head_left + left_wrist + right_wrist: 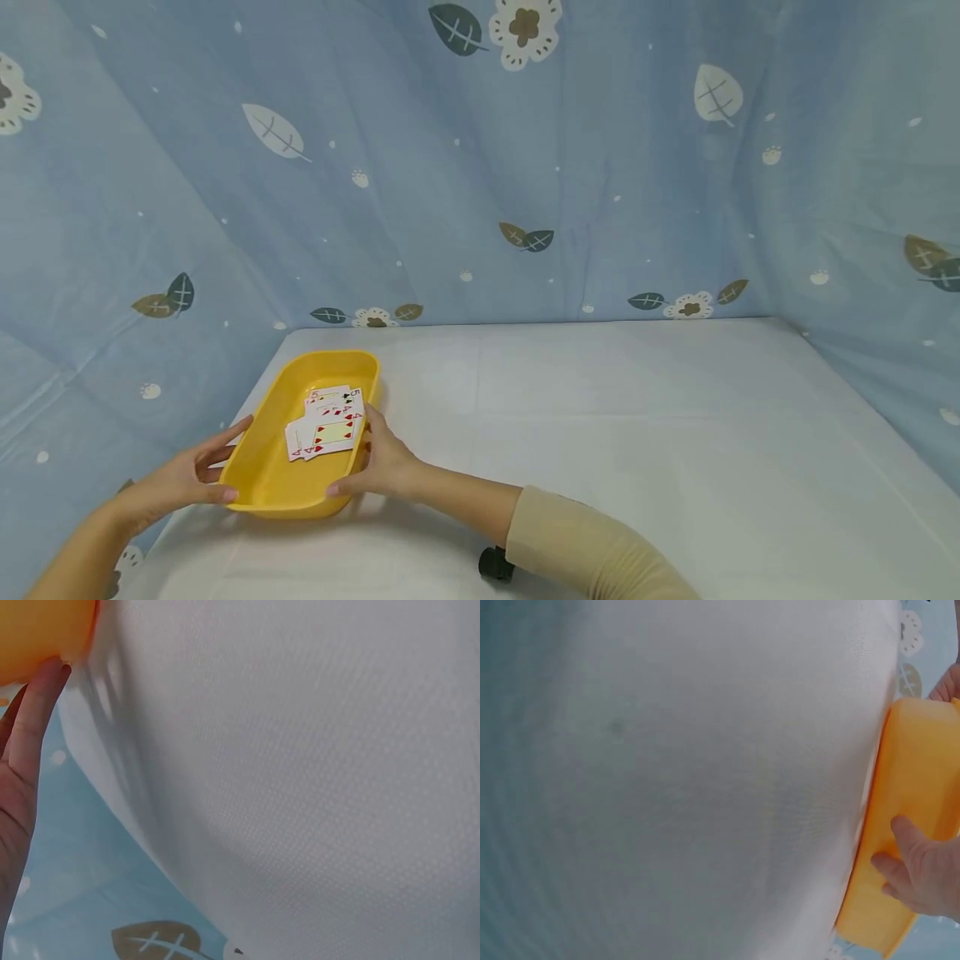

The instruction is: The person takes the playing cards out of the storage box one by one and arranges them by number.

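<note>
Yellow tray [273, 487] bearing playing cards [333, 433] sits at the surface's [600, 450] left edge, contact underneath unclear; left hand [176, 483] and right hand [386, 458] grip opposite sides, apparently to steady or shift it. Next move likely calls for even grips and a level tray, lest loose cards slide. Black object [495, 565] beside the beige sleeve [592, 542], well apart from the tray; no obstruction seen.

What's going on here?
A person has both hands on a yellow tray: the left hand holds its left side, the right hand its right side. A few overlapping playing cards lie inside the tray, fours and fives among them. It's at the left end of a white-covered table; I can't tell whether it's fully resting there or slightly lifted.
</note>
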Action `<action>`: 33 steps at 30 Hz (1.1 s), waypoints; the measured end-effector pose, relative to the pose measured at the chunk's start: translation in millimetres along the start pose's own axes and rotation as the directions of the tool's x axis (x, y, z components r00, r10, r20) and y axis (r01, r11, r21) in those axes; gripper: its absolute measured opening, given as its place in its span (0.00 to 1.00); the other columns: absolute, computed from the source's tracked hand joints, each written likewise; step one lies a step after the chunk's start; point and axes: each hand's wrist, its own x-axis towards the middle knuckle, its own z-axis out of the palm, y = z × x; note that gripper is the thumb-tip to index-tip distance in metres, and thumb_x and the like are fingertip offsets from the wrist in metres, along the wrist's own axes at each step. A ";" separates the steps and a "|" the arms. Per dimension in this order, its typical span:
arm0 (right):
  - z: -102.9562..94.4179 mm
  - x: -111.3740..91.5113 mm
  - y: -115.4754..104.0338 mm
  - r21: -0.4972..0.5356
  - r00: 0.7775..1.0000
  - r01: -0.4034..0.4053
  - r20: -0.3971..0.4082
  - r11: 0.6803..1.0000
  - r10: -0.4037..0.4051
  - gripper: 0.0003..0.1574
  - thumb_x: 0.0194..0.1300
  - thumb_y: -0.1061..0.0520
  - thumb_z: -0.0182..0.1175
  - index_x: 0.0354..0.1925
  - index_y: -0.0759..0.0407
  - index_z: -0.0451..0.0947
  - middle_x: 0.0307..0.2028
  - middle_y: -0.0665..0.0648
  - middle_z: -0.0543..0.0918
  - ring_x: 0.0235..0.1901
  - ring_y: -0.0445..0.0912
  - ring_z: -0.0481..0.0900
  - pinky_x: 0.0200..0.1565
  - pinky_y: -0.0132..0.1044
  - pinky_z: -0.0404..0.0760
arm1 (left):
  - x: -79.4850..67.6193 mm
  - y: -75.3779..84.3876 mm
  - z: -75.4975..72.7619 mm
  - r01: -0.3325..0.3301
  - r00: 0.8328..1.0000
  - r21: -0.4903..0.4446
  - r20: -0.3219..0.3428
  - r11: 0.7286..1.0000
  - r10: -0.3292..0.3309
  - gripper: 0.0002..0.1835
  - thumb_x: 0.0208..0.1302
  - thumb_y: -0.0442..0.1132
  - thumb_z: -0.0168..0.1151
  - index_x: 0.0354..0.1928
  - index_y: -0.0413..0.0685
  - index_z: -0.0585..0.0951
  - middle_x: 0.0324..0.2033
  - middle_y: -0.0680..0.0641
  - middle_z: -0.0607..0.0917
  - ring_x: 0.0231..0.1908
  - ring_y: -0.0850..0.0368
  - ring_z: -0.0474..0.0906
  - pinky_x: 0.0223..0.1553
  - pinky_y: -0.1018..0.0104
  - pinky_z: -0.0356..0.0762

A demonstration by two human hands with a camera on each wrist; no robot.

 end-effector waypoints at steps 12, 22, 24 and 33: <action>1.8 8.5 1.4 0.044 0.996 -0.070 -0.047 0.997 0.072 0.67 0.36 0.57 0.76 0.67 0.37 0.47 0.60 0.47 0.67 0.57 0.42 0.68 0.58 0.36 0.69 | 1.8 0.9 -1.3 0.011 1.000 0.023 -0.019 1.000 -0.010 0.47 0.59 0.41 0.57 0.70 0.58 0.36 0.66 0.28 0.49 0.48 0.74 0.74 0.47 0.64 0.77; -2.2 6.6 1.3 0.051 0.996 -0.085 -0.029 0.995 0.087 0.66 0.36 0.58 0.76 0.67 0.38 0.48 0.61 0.49 0.66 0.58 0.43 0.67 0.60 0.39 0.67 | -1.2 6.0 5.3 0.048 0.998 0.048 -0.049 0.998 -0.046 0.48 0.59 0.43 0.58 0.70 0.53 0.35 0.66 0.26 0.45 0.53 0.61 0.73 0.48 0.58 0.76; -2.9 6.3 1.2 0.046 0.996 -0.082 -0.018 0.996 0.083 0.66 0.37 0.58 0.76 0.67 0.39 0.48 0.62 0.49 0.65 0.59 0.44 0.67 0.60 0.40 0.67 | -1.7 4.9 6.1 0.042 0.998 0.044 -0.047 0.998 -0.040 0.48 0.59 0.42 0.57 0.70 0.54 0.35 0.66 0.26 0.46 0.51 0.67 0.74 0.48 0.60 0.76; -10.8 7.3 5.5 0.092 0.997 -0.072 0.004 0.993 0.072 0.66 0.38 0.60 0.75 0.68 0.44 0.47 0.63 0.52 0.63 0.59 0.47 0.66 0.59 0.42 0.68 | 7.7 3.7 9.1 -0.005 0.999 0.021 -0.038 1.000 0.006 0.48 0.59 0.41 0.58 0.71 0.60 0.36 0.66 0.27 0.50 0.49 0.70 0.75 0.47 0.66 0.77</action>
